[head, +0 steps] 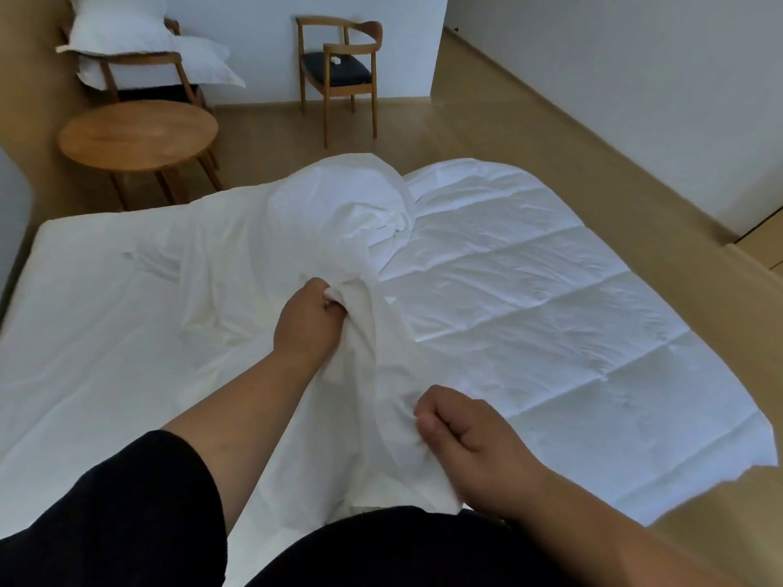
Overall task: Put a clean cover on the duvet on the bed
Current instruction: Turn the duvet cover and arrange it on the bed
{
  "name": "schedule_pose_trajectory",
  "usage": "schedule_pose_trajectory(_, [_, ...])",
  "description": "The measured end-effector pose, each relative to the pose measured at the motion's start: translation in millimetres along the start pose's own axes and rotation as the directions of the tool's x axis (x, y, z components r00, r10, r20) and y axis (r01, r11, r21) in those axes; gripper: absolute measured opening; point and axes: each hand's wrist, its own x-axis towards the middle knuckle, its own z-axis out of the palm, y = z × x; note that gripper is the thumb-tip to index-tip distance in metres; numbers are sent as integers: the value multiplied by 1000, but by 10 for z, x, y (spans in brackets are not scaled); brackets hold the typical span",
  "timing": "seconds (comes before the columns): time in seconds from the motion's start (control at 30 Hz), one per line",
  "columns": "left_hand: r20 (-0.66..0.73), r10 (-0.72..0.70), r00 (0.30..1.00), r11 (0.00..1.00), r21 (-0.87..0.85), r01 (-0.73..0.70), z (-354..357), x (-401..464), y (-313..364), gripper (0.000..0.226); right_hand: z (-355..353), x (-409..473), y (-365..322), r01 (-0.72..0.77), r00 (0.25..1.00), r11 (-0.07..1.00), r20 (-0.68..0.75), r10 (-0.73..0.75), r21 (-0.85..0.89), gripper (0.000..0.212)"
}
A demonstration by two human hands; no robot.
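Observation:
A white quilted duvet (551,324) lies spread over the right half of the bed (84,298), its edge hanging past the mattress. A crumpled white cover (339,213) is bunched in a heap at the middle of the bed and runs toward me as a gathered strip. My left hand (307,319) grips that strip in its fist, further out. Closer to my body, my right hand (462,434) holds the same strip with curled fingers. The cover's opening is hidden in the folds.
Beyond the bed stand a round wooden table (137,135) and a wooden chair (127,57) piled with white pillows (123,31). A second wooden chair (339,65) with a dark seat is by the wall. Wooden floor (529,133) runs along the right side.

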Motion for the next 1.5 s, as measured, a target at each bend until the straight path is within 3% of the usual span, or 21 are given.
schedule_pose_trajectory(0.07, [25,-22,999,985,-173,26,-6,-50,38,18,47,99,63,-393,918,877,180,354,277,28])
schedule_pose_trajectory(0.13, [73,-3,997,960,-280,24,-33,-165,83,15,31,271,182,-595,801,794,180,571,128,54])
schedule_pose_trajectory(0.17, [87,33,996,963,-269,-8,-41,-237,110,16,-12,348,212,-599,800,801,62,597,22,53])
schedule_pose_trajectory(0.2, [101,74,992,970,-236,-48,-43,-308,138,16,-77,439,230,-572,816,820,-101,569,6,46])
schedule_pose_trajectory(0.23, [124,104,987,975,-209,-77,-45,-383,178,14,-169,545,215,-525,814,845,-230,534,104,40])
schedule_pose_trajectory(0.3, [156,123,980,978,-188,-93,-49,-507,252,8,-325,795,137,-402,818,881,-333,468,251,33])
schedule_pose_trajectory(0.43, [148,123,981,979,-181,-95,-76,-615,315,7,-348,1242,65,-350,935,926,-121,335,-142,55])
schedule_pose_trajectory(0.5, [137,96,986,982,-176,-71,-96,-643,282,14,-311,1363,86,-371,928,915,-42,369,-161,56])
schedule_pose_trajectory(0.57, [139,71,988,985,-164,-48,-109,-663,221,9,-279,1452,184,-421,902,882,5,431,-212,42])
schedule_pose_trajectory(0.63, [161,55,985,989,-146,-31,-110,-708,188,8,-222,1462,281,-441,861,808,69,503,-390,23])
schedule_pose_trajectory(0.7, [165,48,985,993,-114,-29,-90,-743,158,10,-167,1419,362,-440,855,771,48,516,-460,17])
schedule_pose_trajectory(0.77, [144,27,989,995,-100,-12,-78,-762,137,19,-173,1330,349,-403,911,830,-83,404,-384,24])
schedule_pose_trajectory(0.87, [142,19,990,999,-44,-12,-74,-742,189,30,-269,1120,-4,-222,940,975,-268,211,-9,28])
schedule_pose_trajectory(0.93, [150,21,988,1000,-17,-18,-58,-703,297,25,-306,924,-301,-37,974,995,-220,56,92,24])
schedule_pose_trajectory(1.0, [167,26,986,1000,11,-28,-24,-661,404,21,-309,706,-451,79,987,994,-148,-67,81,19])
schedule_pose_trajectory(1.13, [85,19,996,997,74,-26,89,-561,365,7,-395,330,-406,97,984,985,-164,-73,140,22])
schedule_pose_trajectory(1.23, [54,29,998,991,126,-35,129,-503,263,17,-417,39,-197,100,989,987,-117,-85,122,26])
schedule_pose_trajectory(1.3, [24,13,1000,998,58,-15,98,-495,319,29,-409,-90,-38,15,991,939,-130,31,343,28])
schedule_pose_trajectory(1.37, [-33,-80,996,989,-128,76,47,-499,375,30,-401,-110,106,-127,983,807,-35,180,577,27])
schedule_pose_trajectory(1.43, [-14,-173,985,913,-377,155,-17,-531,400,24,-400,-38,269,-241,971,835,121,208,495,23])
schedule_pose_trajectory(1.5, [31,-77,997,878,-472,82,-101,-565,375,33,-413,95,361,-235,957,951,220,189,203,26])
